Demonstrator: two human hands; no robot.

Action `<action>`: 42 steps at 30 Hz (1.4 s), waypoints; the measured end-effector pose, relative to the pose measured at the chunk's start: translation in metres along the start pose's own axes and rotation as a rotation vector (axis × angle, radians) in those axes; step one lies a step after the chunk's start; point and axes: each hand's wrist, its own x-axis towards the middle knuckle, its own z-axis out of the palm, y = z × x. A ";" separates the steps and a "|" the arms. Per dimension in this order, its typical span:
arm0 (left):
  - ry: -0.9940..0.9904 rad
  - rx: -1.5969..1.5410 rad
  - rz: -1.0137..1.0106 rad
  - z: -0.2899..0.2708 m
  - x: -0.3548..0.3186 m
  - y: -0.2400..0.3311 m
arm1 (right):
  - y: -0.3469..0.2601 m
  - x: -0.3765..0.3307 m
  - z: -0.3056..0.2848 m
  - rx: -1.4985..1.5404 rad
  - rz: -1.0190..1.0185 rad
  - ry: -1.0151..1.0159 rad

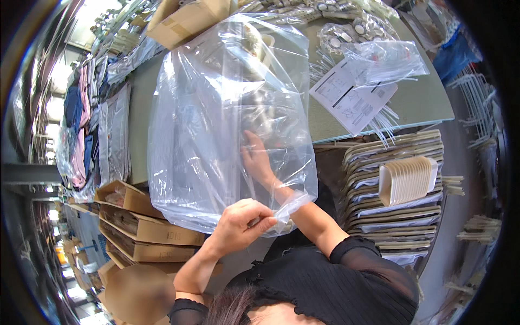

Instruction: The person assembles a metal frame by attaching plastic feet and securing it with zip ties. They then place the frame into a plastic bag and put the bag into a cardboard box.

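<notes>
A large clear plastic bag point(197, 135) spreads over the green table in front of me. My left hand point(241, 225) is closed, pinching the bag's near edge between thumb and fingers. Through that edge my right forearm reaches inside, and gathered film lies around it. Seen through the film, my right hand point(257, 160) has its fingers stretched out, away from the left hand. Glare blurs what its fingertips touch. A cream-coloured curved piece point(266, 50) shows through the far part of the bag.
Printed sheets point(352, 97) lie at the right on thin white strips, beside small plastic bags point(387, 60). An open cardboard box point(187, 23) stands at the far side. Right of me are stacked padded frames point(365, 203) topped by nested beige trays point(406, 181); cartons point(143, 230) stand left.
</notes>
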 end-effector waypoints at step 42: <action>0.029 -0.795 -0.665 0.042 0.033 -0.050 | 0.098 0.264 0.045 -0.184 0.138 -0.118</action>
